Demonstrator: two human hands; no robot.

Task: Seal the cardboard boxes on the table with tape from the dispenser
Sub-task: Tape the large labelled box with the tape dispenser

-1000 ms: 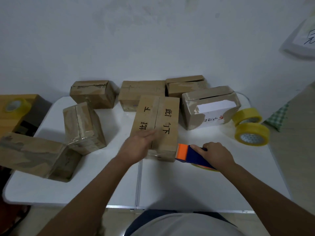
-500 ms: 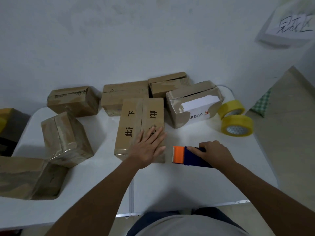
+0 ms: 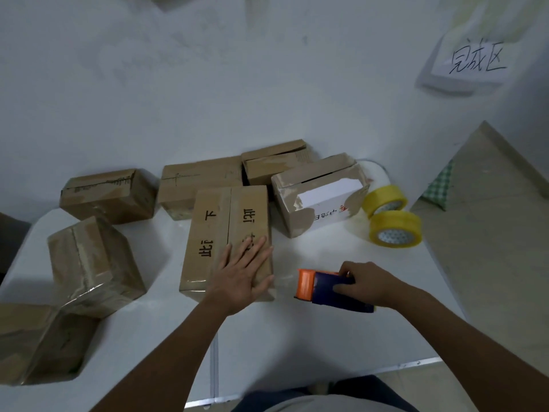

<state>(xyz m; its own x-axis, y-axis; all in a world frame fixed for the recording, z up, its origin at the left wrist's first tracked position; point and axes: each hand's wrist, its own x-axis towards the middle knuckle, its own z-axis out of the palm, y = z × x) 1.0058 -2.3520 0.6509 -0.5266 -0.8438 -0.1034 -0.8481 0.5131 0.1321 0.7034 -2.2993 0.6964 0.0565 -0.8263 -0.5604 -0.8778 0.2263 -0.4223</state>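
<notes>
While the left hand (image 3: 242, 273) lies flat with fingers spread on the near end of the lettered box (image 3: 227, 237) at mid-frame, the right hand (image 3: 372, 282) wraps its fingers round the blue tape dispenser (image 3: 328, 289), orange mouth pointing left at that box! The box's long axis runs away from the person, its centre seam along it, so the dispenser sits just right of the near end, apart from it, and the right hand is plainly the one to carry it over. By the look of it, the left hand covers part of that near end and would have to give way to the tape. Around it: a torn box with a white label (image 3: 319, 196) right behind, two yellow tape rolls (image 3: 395, 228) further right, more boxes (image 3: 108, 194) lined along the wall, others crowding the desk (image 3: 297, 346) at lower left.
</notes>
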